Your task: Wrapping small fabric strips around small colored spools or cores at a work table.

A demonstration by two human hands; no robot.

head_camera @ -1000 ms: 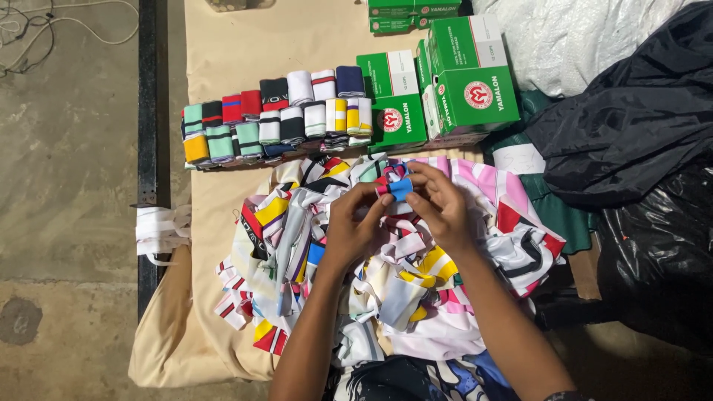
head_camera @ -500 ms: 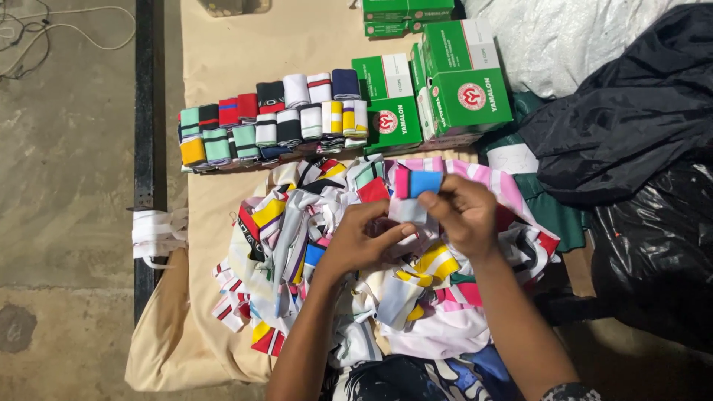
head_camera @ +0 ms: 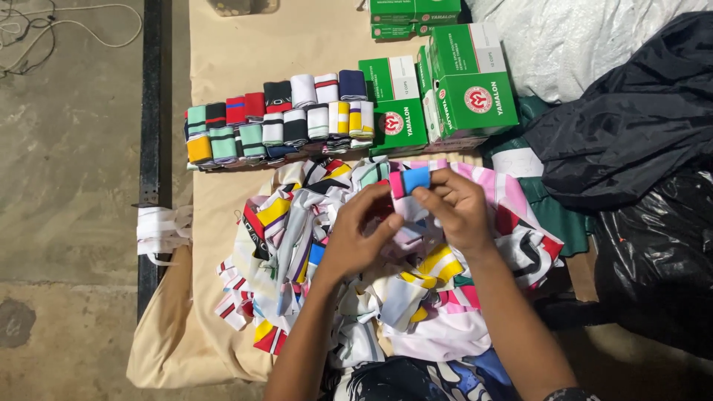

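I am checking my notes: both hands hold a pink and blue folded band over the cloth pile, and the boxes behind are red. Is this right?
Not quite: the boxes are green, as the head view shows. Both hands, left and right, do hold the pink and blue band over the cloth pile.

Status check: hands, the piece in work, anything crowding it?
Both hands on one folded pink-and-blue band: right hand pinching its top, left hand gripping below. Loose pile of bands directly underneath. Nothing blocking.
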